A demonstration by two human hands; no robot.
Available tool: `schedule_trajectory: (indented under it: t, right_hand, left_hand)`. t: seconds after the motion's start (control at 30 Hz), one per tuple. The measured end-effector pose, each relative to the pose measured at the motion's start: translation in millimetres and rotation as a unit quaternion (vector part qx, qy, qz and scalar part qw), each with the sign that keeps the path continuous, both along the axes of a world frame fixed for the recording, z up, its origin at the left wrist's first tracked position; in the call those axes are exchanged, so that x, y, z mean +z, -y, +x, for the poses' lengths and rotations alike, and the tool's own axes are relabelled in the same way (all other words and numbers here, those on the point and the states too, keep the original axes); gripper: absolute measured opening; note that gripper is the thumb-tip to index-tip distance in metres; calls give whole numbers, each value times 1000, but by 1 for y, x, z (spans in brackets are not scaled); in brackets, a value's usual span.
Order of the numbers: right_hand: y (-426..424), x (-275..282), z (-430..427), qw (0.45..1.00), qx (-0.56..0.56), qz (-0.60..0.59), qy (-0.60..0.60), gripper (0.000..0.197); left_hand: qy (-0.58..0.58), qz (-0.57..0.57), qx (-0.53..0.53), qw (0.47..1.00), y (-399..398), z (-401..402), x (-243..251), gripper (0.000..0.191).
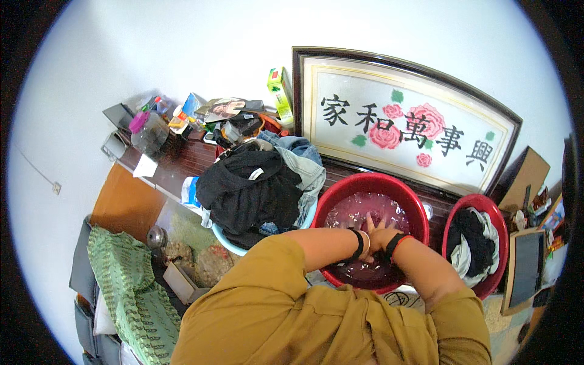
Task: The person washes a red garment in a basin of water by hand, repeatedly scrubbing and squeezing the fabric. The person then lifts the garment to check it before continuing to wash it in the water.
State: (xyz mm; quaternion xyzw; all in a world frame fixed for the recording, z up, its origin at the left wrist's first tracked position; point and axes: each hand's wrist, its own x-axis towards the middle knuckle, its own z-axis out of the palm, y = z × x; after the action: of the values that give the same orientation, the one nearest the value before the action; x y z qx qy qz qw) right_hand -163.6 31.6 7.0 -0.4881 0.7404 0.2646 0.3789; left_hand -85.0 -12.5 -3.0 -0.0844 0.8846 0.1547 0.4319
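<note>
A red plastic basin (422,228) of pinkish, bubbly water stands before me, with both my hands low in it, close together. My right hand (379,235), a black band and red string at its wrist, has its fingers apart in the water; I see nothing in it. My left hand (367,255), beside a black band and a pale bangle, overlaps it and is mostly hidden. To the left, a light blue basin (232,245) is heaped with a black garment (248,191) and denim (312,169). A smaller red basin (499,255) on the right holds black and white cloth (472,242).
A large framed picture (328,86) bearing writing and roses leans on the wall behind the basins. A jar with a pink lid (148,132), a green carton (279,96) and clutter stand back left. A dark-panelled frame (524,269) stands far right. Patterned green cloth (125,283) drapes lower left.
</note>
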Motion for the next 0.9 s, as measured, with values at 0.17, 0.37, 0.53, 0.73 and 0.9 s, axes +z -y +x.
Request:
schedule_trajectory:
  t: [0.17,0.37,0.53,0.73,0.9]
  right_hand:
    - [-17,19,-12,989,-5,-144,18,109]
    - [-37,-35,-73,861,55,-503,47,23]
    - [-67,50,-25,873,29,-474,111,25]
    - [-73,7,13,963,136,-230,30,91]
    - [-55,21,20,988,0,-151,34,118]
  left_hand:
    - [-51,106,-51,992,12,8,19,60]
    - [-141,-6,40,989,25,34,37,44]
    - [-315,-19,69,946,41,72,42,35]
    - [-165,-87,52,981,1,69,27,85]
    - [-59,-171,122,976,-7,35,15,114]
